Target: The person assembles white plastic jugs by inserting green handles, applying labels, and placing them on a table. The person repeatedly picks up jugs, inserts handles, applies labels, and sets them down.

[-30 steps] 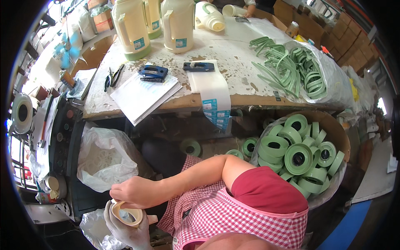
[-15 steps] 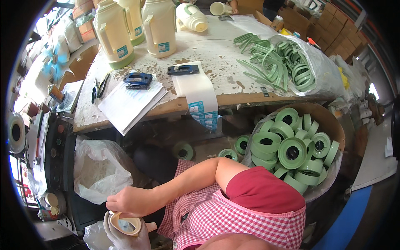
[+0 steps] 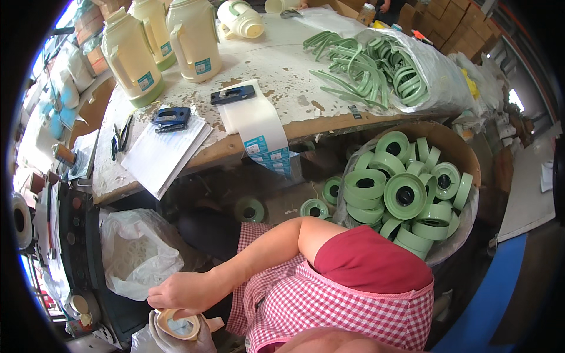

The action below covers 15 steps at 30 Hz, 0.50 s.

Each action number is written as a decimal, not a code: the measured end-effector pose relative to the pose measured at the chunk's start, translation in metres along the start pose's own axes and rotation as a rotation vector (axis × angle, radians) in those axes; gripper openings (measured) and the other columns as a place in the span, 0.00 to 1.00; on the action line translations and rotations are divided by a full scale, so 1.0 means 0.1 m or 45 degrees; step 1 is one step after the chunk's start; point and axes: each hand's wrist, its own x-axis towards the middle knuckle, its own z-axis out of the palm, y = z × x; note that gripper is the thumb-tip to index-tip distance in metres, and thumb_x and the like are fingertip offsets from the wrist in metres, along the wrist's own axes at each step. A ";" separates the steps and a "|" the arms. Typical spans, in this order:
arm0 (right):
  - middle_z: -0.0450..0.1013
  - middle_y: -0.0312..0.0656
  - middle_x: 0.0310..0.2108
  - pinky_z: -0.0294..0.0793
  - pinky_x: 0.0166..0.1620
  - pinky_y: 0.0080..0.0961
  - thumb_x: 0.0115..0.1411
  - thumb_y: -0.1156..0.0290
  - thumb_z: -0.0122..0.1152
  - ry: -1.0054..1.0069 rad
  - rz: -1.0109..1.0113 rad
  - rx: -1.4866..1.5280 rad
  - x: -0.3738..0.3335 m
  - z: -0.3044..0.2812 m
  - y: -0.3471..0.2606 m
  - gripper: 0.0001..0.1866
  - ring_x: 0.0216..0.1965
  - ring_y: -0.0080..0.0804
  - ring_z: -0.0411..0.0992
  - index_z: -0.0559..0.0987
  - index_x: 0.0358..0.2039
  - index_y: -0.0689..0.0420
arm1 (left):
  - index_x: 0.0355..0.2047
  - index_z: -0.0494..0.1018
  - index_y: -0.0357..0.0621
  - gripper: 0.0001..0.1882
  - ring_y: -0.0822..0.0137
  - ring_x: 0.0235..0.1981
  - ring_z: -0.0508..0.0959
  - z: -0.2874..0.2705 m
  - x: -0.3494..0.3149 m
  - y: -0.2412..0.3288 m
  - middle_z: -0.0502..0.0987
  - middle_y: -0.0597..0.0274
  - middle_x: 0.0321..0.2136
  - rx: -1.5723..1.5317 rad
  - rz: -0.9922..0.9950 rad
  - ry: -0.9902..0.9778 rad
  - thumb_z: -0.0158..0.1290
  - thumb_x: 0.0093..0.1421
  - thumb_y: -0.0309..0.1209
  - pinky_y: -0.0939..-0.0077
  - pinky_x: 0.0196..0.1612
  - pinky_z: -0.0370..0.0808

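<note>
Worn white table (image 3: 282,65) with big jugs (image 3: 194,44)

Blue labels (image 3: 202,66) with tiny print stick to three cream jugs; more hang on a paper strip (image 3: 268,154). Down low, left of the checked apron (image 3: 347,309), the left hand (image 3: 188,345) curls around a cream part (image 3: 185,336) with a spout. The right hand (image 3: 183,292) has bent fingers at its rim; I can't tell if they pinch it.

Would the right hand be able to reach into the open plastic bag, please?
Probably yes: the plastic bag gapes open close to the right hand, and nothing visible blocks the way.
</note>
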 end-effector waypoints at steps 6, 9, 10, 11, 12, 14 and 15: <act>0.75 0.48 0.34 0.78 0.38 0.40 0.54 0.73 0.71 0.031 0.013 0.060 -0.02 0.04 0.01 0.14 0.36 0.51 0.78 0.75 0.36 0.58 | 0.62 0.68 0.39 0.45 0.43 0.56 0.75 0.04 0.03 -0.01 0.74 0.45 0.56 -0.017 -0.006 -0.006 0.69 0.51 0.54 0.49 0.59 0.73; 0.75 0.48 0.34 0.77 0.39 0.41 0.54 0.72 0.72 0.037 0.065 0.066 -0.06 -0.01 0.03 0.14 0.36 0.51 0.78 0.75 0.36 0.58 | 0.63 0.67 0.39 0.45 0.44 0.57 0.74 0.10 0.07 -0.02 0.73 0.46 0.58 -0.071 -0.004 -0.041 0.67 0.53 0.54 0.49 0.60 0.71; 0.75 0.48 0.34 0.77 0.39 0.41 0.53 0.71 0.73 0.029 0.070 0.074 -0.06 -0.02 0.02 0.15 0.36 0.51 0.78 0.75 0.37 0.58 | 0.64 0.66 0.40 0.44 0.44 0.58 0.73 0.12 0.08 -0.02 0.73 0.46 0.58 -0.078 -0.004 -0.044 0.66 0.54 0.54 0.49 0.61 0.71; 0.75 0.48 0.34 0.77 0.39 0.41 0.54 0.70 0.74 0.001 0.067 0.106 -0.06 -0.05 0.02 0.15 0.36 0.51 0.78 0.76 0.38 0.58 | 0.64 0.66 0.40 0.44 0.44 0.58 0.73 0.12 0.09 -0.02 0.72 0.47 0.58 -0.084 -0.002 -0.044 0.65 0.54 0.54 0.49 0.61 0.70; 0.75 0.48 0.35 0.78 0.39 0.41 0.54 0.68 0.74 -0.026 0.066 0.139 -0.07 -0.10 0.02 0.16 0.36 0.50 0.78 0.76 0.39 0.58 | 0.64 0.66 0.40 0.44 0.45 0.59 0.72 0.14 0.09 -0.02 0.72 0.47 0.59 -0.094 0.000 -0.047 0.65 0.55 0.54 0.49 0.61 0.70; 0.76 0.47 0.36 0.78 0.40 0.41 0.56 0.64 0.75 -0.054 0.120 0.248 -0.09 -0.22 0.03 0.18 0.36 0.50 0.78 0.77 0.41 0.58 | 0.65 0.65 0.40 0.44 0.45 0.60 0.72 0.11 0.09 -0.04 0.71 0.47 0.60 -0.083 -0.006 -0.044 0.63 0.56 0.54 0.50 0.62 0.69; 0.77 0.47 0.37 0.78 0.41 0.41 0.57 0.62 0.74 -0.044 0.186 0.321 -0.14 -0.31 0.04 0.19 0.37 0.49 0.78 0.78 0.42 0.57 | 0.65 0.65 0.40 0.43 0.45 0.60 0.71 0.10 0.10 -0.05 0.71 0.47 0.60 -0.077 -0.008 -0.039 0.63 0.57 0.54 0.50 0.63 0.68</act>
